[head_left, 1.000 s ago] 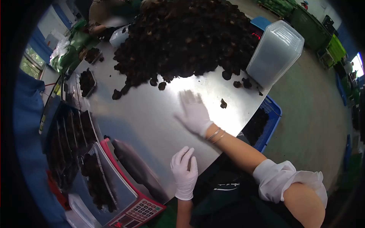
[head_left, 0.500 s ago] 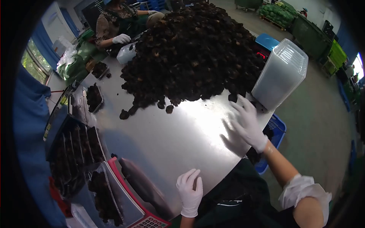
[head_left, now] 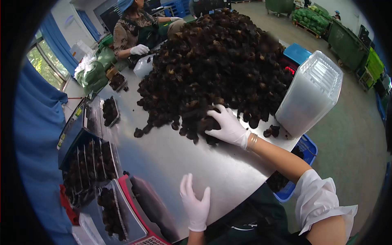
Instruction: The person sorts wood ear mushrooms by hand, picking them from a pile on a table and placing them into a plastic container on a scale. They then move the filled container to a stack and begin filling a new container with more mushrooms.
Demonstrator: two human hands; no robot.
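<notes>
A large heap of dark brown, curled pieces that look like wood ear mushrooms (head_left: 216, 69) lies on the metal table (head_left: 175, 163). At the heap's front edge, my right hand (head_left: 230, 127), in a white glove, arches over the pieces with spread, bent fingers. Its fingertips touch them; whether it grips any is hidden. My left hand (head_left: 195, 204), also gloved, hovers near the table's front edge, palm empty and fingers apart. Beside it on the left is a red-framed weighing scale (head_left: 132, 204), with a clear tray of dark pieces (head_left: 110, 214) on its plate.
A tall stack of clear plastic trays (head_left: 310, 96) stands at the table's right edge, by a blue scale (head_left: 297, 53). Below is a blue basket (head_left: 312, 147). Filled trays (head_left: 92, 165) line the left side. Across the table, a gloved co-worker (head_left: 136, 30) stands beside the heap.
My right hand has moved left from the bare metal near the tray stack onto the heap's front edge. Some pieces there now lie nearer me. My left hand's fingers have spread wider.
</notes>
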